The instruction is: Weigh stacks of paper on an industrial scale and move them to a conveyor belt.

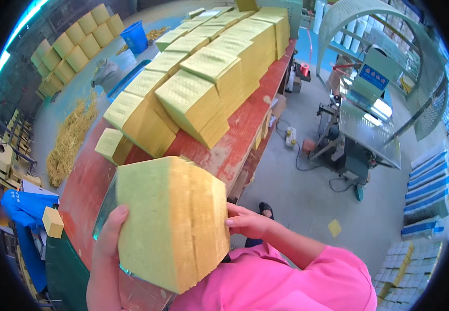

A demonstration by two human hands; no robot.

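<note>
A thick stack of yellow paper sheets [170,223] is close in front of me, above the near end of the red table [87,199]. My left hand [111,230] grips its left side, the thumb lying along the edge. On the right side, the fingers of my right hand [242,220] press against the stack, partly hidden behind it. Beyond it, tall stacks of the same yellow paper [193,98] stand in rows along the table. A smaller stack [111,146] sits at their near left end. Something with a clear, greenish edge shows beneath the held stack.
A machine with a metal table [369,129] stands to the right, cables on the floor beside it. Blue-and-white striped packs [429,189] line the right wall. At left are a person in blue [25,207], shredded paper [71,142], a blue bin [135,37] and piled yellow bundles [74,46].
</note>
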